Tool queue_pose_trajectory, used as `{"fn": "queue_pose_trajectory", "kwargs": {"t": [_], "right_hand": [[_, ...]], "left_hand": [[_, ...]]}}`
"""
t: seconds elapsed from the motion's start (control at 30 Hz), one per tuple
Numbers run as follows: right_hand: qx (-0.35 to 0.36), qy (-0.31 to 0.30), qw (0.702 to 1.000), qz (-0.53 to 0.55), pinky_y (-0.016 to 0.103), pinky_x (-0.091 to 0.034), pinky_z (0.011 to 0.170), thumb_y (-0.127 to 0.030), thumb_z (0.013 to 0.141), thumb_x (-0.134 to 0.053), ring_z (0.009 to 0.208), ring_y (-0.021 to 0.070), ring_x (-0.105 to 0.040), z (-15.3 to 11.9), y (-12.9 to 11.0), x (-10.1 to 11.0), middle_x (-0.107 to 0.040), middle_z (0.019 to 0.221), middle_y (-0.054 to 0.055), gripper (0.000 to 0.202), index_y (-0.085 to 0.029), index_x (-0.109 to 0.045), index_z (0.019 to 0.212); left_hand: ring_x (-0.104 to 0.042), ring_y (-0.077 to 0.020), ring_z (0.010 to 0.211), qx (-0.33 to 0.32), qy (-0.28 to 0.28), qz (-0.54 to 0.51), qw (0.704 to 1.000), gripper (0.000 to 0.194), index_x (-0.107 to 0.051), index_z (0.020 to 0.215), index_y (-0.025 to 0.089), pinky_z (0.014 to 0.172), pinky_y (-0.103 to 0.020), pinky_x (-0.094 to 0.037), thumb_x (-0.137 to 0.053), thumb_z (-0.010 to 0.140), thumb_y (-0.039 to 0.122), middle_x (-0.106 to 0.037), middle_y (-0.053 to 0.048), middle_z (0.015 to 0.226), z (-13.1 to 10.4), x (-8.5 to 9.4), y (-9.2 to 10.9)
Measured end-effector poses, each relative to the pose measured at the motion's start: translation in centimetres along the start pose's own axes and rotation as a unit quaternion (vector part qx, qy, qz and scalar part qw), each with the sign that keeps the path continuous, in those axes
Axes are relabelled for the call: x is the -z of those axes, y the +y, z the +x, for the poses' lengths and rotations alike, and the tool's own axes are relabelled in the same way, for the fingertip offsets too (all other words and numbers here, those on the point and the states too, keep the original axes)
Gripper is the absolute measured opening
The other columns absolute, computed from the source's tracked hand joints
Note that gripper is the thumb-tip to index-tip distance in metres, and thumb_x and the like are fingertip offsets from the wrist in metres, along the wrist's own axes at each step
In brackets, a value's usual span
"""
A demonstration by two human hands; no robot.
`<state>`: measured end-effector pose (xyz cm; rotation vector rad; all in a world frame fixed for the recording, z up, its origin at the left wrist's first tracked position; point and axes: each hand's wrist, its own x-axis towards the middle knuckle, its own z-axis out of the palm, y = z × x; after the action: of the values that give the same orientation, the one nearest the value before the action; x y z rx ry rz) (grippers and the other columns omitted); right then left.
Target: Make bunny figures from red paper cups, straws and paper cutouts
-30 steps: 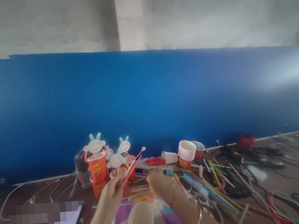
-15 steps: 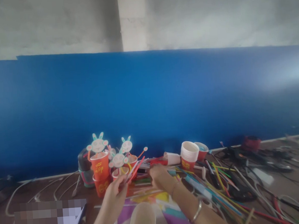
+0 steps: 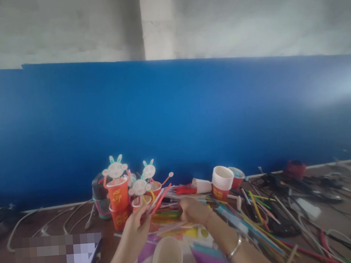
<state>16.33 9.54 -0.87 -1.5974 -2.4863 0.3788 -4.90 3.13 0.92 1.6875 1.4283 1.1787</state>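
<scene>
My left hand is closed around several thin strips, red and white, that point up and to the right. Whether they are straws or paper strips I cannot tell. My right hand, a silver bangle on its wrist, reaches into a heap of coloured sticks or strips. Its fingers are bent together, and what lies in them is hidden. Nearer to me, between the forearms, a pale paper cup shows its open mouth. Orange cups with rabbit-faced paper figures stand beyond my left hand.
A stack of paper cups stands at the back right, beside a cup lying on its side. Long sticks and tangled cables spread over the right side. A blue panel closes off the back.
My right hand has shifted slightly to the right and nearer to me over the heap. My left hand keeps hold of the strips in nearly the same place.
</scene>
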Motion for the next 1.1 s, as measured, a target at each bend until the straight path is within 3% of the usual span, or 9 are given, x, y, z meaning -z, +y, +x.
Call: {"fn": "queue_pose_trajectory", "kwargs": {"t": [0.17,0.27,0.37,0.57,0.67,0.73,0.8,0.97,1.1], "right_hand": [[-0.002,-0.017,0.999,0.033,0.03,-0.044,0.076,-0.003,0.058,-0.055,0.087,0.0269,-0.064,0.1,-0.7,0.5,-0.072,0.091,0.019,0.027,-0.007,-0.072,0.079],[-0.019,0.01,0.995,0.097,0.028,-0.044,0.071,-0.004,0.059,-0.056,0.078,0.0229,-0.064,0.0,-0.6,1.8,-0.072,0.078,0.012,0.018,-0.012,-0.069,0.068],[-0.044,0.067,0.977,0.2,0.025,-0.042,0.063,-0.016,0.069,-0.058,0.066,0.0166,-0.06,-0.1,0.3,3.4,-0.066,0.065,0.004,0.007,-0.016,-0.065,0.066],[-0.082,0.142,0.892,0.42,0.022,-0.038,0.049,-0.042,0.077,-0.05,0.051,0.0105,-0.048,-1.0,0.2,4.3,-0.059,0.061,0.0,0.029,-0.015,-0.059,0.073],[-0.069,0.137,0.845,0.512,0.021,-0.037,0.05,-0.044,0.072,-0.057,0.053,0.0098,-0.047,-2.4,-2.0,4.1,-0.055,0.061,-0.001,0.028,-0.017,-0.056,0.066],[-0.058,0.101,0.751,0.65,0.021,-0.035,0.052,-0.036,0.065,-0.067,0.056,0.0096,-0.046,-3.6,-3.9,4.2,-0.052,0.06,-0.003,0.023,-0.017,-0.055,0.062],[-0.043,0.078,0.703,0.706,0.021,-0.033,0.052,-0.032,0.065,-0.069,0.054,0.0088,-0.043,-4.6,-5.6,4.5,-0.05,0.059,-0.004,0.019,-0.017,-0.058,0.064],[-0.035,0.089,0.673,0.734,0.023,-0.034,0.052,-0.032,0.065,-0.072,0.052,0.0092,-0.042,-5.3,-7.5,4.6,-0.048,0.057,-0.004,0.021,-0.016,-0.058,0.063],[-0.037,0.087,0.684,0.723,0.023,-0.033,0.048,-0.035,0.064,-0.072,0.048,0.0085,-0.039,-5.1,-7.5,4.1,-0.045,0.053,-0.005,0.023,-0.017,-0.058,0.063]], "left_hand": [[-0.063,-0.0204,0.07,-0.006,-0.001,0.015,1.0,0.028,-0.069,0.085,0.015,0.068,-0.026,-0.048,-0.051,0.075,0.034,-0.07,-0.005,0.076,-0.1,0.0,0.3],[-0.061,-0.0198,0.067,-0.004,-0.001,0.007,1.0,0.027,-0.068,0.08,0.016,0.065,-0.026,-0.047,-0.051,0.076,0.036,-0.068,-0.004,0.073,-0.1,-0.2,0.1],[-0.062,-0.0214,0.072,-0.003,0.0,-0.014,1.0,0.027,-0.067,0.079,0.017,0.069,-0.027,-0.048,-0.052,0.077,0.04,-0.068,-0.005,0.074,0.0,-0.7,-0.4],[-0.062,-0.0226,0.073,0.01,0.036,-0.053,0.998,0.037,-0.068,0.077,0.015,0.069,-0.028,-0.049,-0.058,0.076,0.05,-0.067,-0.005,0.072,-0.1,-1.1,0.2],[-0.063,-0.0225,0.076,0.035,-0.003,-0.126,0.991,0.041,-0.069,0.084,0.015,0.072,-0.029,-0.05,-0.057,0.077,0.054,-0.069,-0.005,0.076,-0.8,-1.0,2.0],[-0.064,-0.0216,0.071,0.085,-0.038,-0.192,0.977,0.049,-0.068,0.094,0.015,0.068,-0.03,-0.051,-0.061,0.073,0.058,-0.07,-0.006,0.077,-1.5,-0.9,3.4],[-0.065,-0.0203,0.07,0.117,-0.067,-0.237,0.962,0.051,-0.068,0.099,0.016,0.068,-0.029,-0.051,-0.065,0.07,0.058,-0.071,-0.006,0.078,-2.3,-0.9,4.8],[-0.063,-0.0151,0.061,0.169,-0.088,-0.33,0.925,0.044,-0.068,0.099,0.016,0.06,-0.024,-0.049,-0.072,0.069,0.048,-0.07,-0.005,0.076,-3.4,-1.2,6.5],[-0.044,-0.0069,0.043,0.19,-0.073,-0.341,0.918,0.039,-0.068,0.091,0.015,0.042,-0.017,-0.031,-0.072,0.07,0.048,-0.055,0.003,0.051,-3.6,-1.8,6.2]]}}
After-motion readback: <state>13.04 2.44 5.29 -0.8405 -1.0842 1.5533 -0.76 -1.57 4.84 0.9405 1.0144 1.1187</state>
